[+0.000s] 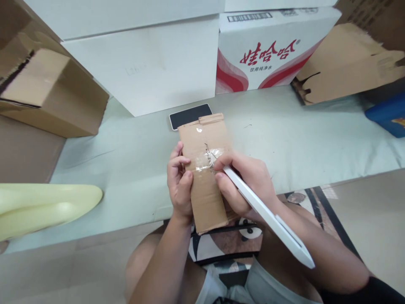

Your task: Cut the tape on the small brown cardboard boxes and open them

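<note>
A flat brown cardboard piece [207, 198] is held upright and slightly tilted, with shiny clear tape and small dark marks across its middle. My left hand [181, 181] grips its left edge, fingers curled and thumb on the front. In my right hand [245, 181] is a long white tool [268, 215], held like a pen. Its thin tip meets the taped area; the contact is too small to make out. Behind the cardboard's top edge lies a phone [190, 117] with a dark screen.
White boxes [152, 71] and a red-and-white box [265, 55] line the back of the pale green surface [136, 169]. Cardboard boxes [72, 93] stand left, with torn cardboard [348, 67] and a blue object [387, 114] right. A yellow-green object [47, 207] sits front left.
</note>
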Tool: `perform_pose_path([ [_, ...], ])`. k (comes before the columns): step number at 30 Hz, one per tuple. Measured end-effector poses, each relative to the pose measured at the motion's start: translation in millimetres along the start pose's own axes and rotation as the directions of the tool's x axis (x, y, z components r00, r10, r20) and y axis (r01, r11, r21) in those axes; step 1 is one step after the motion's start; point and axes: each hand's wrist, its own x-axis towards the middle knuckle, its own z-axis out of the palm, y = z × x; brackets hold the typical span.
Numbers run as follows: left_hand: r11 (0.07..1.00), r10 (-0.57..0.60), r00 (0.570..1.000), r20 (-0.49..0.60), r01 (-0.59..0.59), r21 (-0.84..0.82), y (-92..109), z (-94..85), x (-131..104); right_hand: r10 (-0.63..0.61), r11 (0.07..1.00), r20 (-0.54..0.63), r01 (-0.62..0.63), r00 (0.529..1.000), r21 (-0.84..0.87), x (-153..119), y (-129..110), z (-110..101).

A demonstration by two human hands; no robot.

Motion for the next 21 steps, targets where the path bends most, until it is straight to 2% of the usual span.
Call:
perform_pose_path([
  [21,1.0,0.003,1.0,-0.009,-0.003,-0.006,-0.3,-0.7,0.7,0.001,1.0,-0.021,-0.001,1.0,0.006,-0.1,0.4,1.3],
])
